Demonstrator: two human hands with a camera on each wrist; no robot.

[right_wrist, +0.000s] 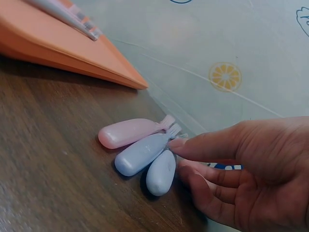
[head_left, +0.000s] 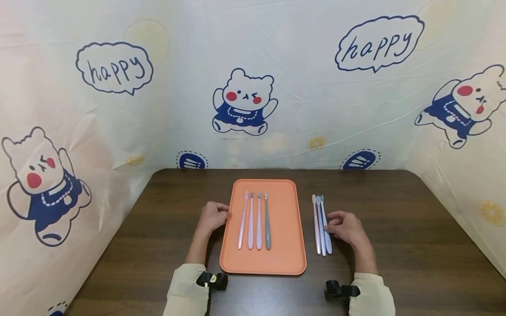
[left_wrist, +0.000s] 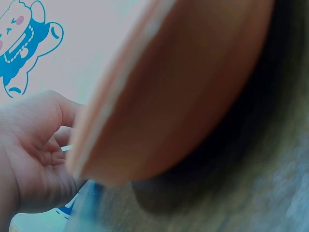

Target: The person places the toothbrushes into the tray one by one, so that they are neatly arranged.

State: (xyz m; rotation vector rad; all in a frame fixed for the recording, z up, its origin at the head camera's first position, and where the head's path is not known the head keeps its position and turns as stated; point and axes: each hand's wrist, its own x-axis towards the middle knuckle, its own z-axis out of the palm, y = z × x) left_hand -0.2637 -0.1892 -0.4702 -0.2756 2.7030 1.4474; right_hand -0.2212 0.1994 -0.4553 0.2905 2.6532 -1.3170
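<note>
My left hand (head_left: 214, 216) holds the left rim of an orange tray (head_left: 286, 228); the left wrist view shows thumb and fingers around the tray's edge (left_wrist: 104, 121). On the tray lie a pink toothbrush (head_left: 243, 221), two lilac ones and a grey-green toothbrush (head_left: 268, 232), side by side with heads away from me. Right of the tray, my right hand (head_left: 348, 226) pinches the rightmost pale blue toothbrush (right_wrist: 161, 175) between thumb and fingers, partway up its handle. Beside it on the table lie another blue toothbrush (right_wrist: 139, 155) and a pink toothbrush (right_wrist: 126, 133), close together.
The dark wooden table (head_left: 158, 245) ends at a back edge. Behind it hangs a pale curtain (head_left: 300, 109) printed with bears and "happy" bubbles. A black wrist camera sits on each cream sleeve (head_left: 371, 294).
</note>
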